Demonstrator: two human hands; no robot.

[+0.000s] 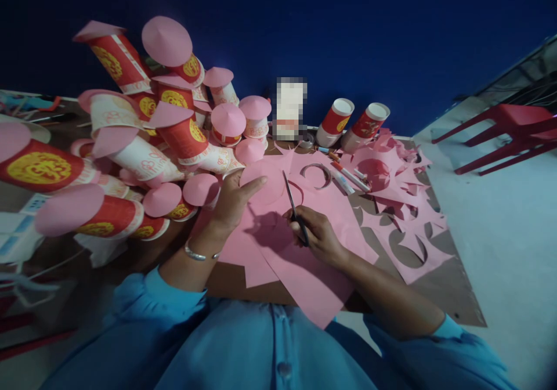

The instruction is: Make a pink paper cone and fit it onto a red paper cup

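My left hand [232, 201] is closed on a round piece of pink paper [263, 176], thumb lying on top of it. In my right hand [318, 231] is a pair of scissors [295, 204] with black handles, its blades pointing away from me beside the paper's right edge. A thin curled pink strip hangs near the blades. Beneath both hands lie overlapping pink paper sheets [317, 288] on the brown table. My left fingers are mostly hidden under the round paper.
Paper cups [183, 137] with pink cone tops crowd the left. Two cup stacks [337, 120] stand at the back, near a roll of tape [316, 176] and pens [350, 175]. Pink offcuts [404, 239] cover the right side. A red stool [513, 123] stands beyond the table [463, 297].
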